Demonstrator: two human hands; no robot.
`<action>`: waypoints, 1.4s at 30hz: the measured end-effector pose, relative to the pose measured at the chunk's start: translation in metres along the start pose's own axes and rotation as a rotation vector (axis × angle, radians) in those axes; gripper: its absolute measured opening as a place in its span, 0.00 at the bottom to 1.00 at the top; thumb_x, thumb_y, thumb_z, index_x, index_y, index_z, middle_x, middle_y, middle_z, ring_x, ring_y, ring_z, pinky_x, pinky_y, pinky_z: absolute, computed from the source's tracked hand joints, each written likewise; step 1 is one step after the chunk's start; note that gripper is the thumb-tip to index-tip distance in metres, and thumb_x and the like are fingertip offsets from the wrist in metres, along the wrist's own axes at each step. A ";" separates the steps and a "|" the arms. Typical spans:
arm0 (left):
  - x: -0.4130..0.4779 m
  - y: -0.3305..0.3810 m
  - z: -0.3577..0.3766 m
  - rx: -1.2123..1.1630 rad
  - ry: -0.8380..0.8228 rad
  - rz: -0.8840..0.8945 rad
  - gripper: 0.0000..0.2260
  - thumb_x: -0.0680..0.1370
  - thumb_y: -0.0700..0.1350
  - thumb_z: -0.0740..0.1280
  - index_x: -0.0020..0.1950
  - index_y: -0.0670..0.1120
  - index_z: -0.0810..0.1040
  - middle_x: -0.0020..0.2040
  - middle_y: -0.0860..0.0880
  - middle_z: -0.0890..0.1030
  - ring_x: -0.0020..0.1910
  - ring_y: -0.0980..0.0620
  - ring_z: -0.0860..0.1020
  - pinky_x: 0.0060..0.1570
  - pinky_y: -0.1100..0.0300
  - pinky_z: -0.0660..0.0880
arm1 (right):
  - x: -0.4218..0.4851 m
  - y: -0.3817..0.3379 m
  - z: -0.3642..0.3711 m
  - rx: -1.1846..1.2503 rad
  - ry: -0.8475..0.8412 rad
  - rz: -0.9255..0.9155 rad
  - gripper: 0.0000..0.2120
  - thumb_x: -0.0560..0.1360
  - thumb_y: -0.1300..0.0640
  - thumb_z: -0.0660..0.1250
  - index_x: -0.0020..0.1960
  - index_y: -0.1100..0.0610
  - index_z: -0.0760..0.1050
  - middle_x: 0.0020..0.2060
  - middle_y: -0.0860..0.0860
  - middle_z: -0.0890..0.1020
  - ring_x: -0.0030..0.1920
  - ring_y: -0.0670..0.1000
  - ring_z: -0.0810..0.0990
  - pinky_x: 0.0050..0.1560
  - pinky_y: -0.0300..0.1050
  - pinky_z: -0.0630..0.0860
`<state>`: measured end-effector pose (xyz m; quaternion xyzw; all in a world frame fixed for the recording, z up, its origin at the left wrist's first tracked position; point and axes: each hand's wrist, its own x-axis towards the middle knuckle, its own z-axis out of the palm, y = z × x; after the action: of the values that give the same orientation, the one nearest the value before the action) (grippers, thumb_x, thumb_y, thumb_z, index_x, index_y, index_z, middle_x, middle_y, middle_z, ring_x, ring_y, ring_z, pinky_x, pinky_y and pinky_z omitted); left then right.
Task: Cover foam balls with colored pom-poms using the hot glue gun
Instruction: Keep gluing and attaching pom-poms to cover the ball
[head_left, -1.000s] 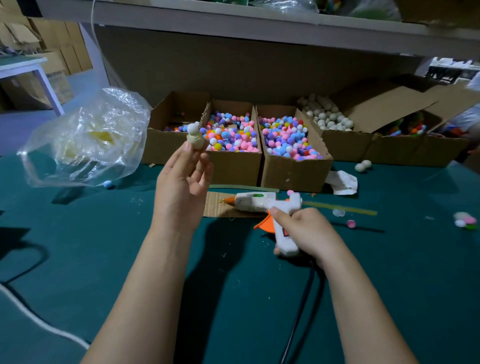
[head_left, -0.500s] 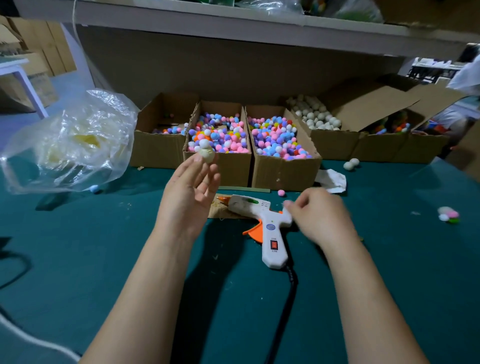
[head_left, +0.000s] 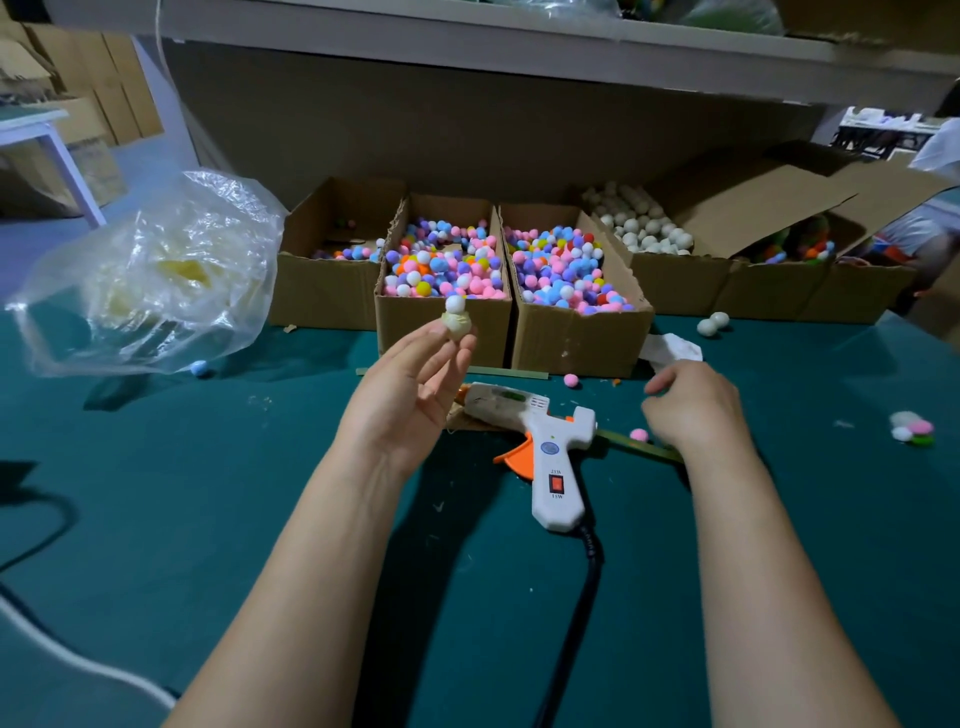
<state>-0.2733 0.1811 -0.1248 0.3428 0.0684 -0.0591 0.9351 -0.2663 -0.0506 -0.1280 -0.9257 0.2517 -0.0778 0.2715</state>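
Two hands: our left hand (head_left: 410, 389) pinches a small cream foam ball (head_left: 458, 328); our right hand (head_left: 693, 408) hangs loosely curled, empty.
White plastic hot glue gun (head_left: 545, 441): lies between them.
Foam ball: light and dentable, we judge; grip the bare sides gently.
White fluffy pom-pom (head_left: 455, 304): sits atop it.

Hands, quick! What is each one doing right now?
Left hand: pinches the foam ball, which has a white pom-pom on top.
Right hand: open, holding nothing, just right of the glue gun.
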 end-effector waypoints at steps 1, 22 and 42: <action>0.000 0.000 0.000 0.002 -0.001 -0.002 0.10 0.77 0.37 0.69 0.57 0.37 0.80 0.49 0.40 0.85 0.43 0.52 0.85 0.37 0.67 0.80 | 0.001 0.000 -0.003 -0.029 -0.008 -0.005 0.10 0.74 0.63 0.67 0.52 0.53 0.80 0.54 0.56 0.80 0.57 0.59 0.77 0.48 0.43 0.72; 0.000 -0.001 0.000 0.040 0.002 -0.025 0.09 0.78 0.37 0.68 0.57 0.37 0.80 0.48 0.40 0.85 0.42 0.52 0.85 0.36 0.66 0.79 | -0.008 -0.039 0.008 0.293 -0.014 -0.270 0.05 0.76 0.62 0.66 0.45 0.54 0.79 0.45 0.51 0.82 0.42 0.48 0.77 0.39 0.37 0.72; 0.003 -0.007 -0.002 0.157 -0.062 0.002 0.07 0.79 0.37 0.65 0.53 0.41 0.82 0.45 0.45 0.86 0.42 0.56 0.84 0.40 0.68 0.79 | -0.054 -0.077 0.040 0.921 -0.085 -0.438 0.05 0.74 0.55 0.72 0.42 0.46 0.79 0.39 0.40 0.82 0.44 0.33 0.78 0.37 0.25 0.73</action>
<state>-0.2714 0.1764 -0.1312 0.4132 0.0342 -0.0739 0.9070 -0.2686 0.0514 -0.1200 -0.7432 -0.0198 -0.1981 0.6388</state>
